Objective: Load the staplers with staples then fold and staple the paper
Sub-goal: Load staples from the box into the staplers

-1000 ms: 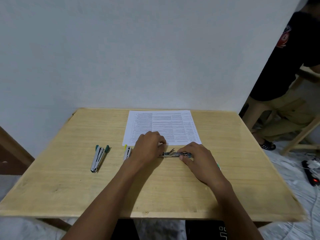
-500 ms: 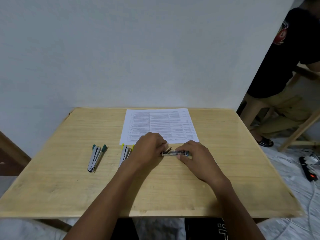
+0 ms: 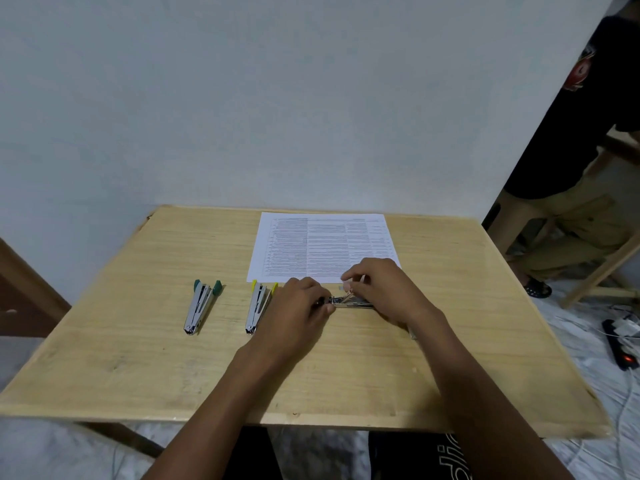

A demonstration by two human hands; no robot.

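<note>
The open stapler (image 3: 349,302) is lying flat on the table (image 3: 138,358), stretched between the two hands, just at 6 o'clock of the printed paper (image 3: 325,244). The left hand (image 3: 298,308) is sitting at the stapler's 9 o'clock end, its curled fingers pinching that metal tip. The right hand (image 3: 384,289) is arching over the 3 o'clock end, its fingertips bunching narrowly on a thin raised part of the stapler. Whether a strip of staples is sitting between those fingertips is too small to tell, and the stapler's right half is hiding under the palm. A small grey tip (image 3: 412,335) is peeking out at 5 o'clock of the right wrist, too covered to name. A second ago the right hand was lying flatter along the stapler; its fingers are now lifting and gathering above it. The green stapler (image 3: 202,306) and the yellow stapler (image 3: 259,308) are resting at 9 o'clock of the left hand.
</note>
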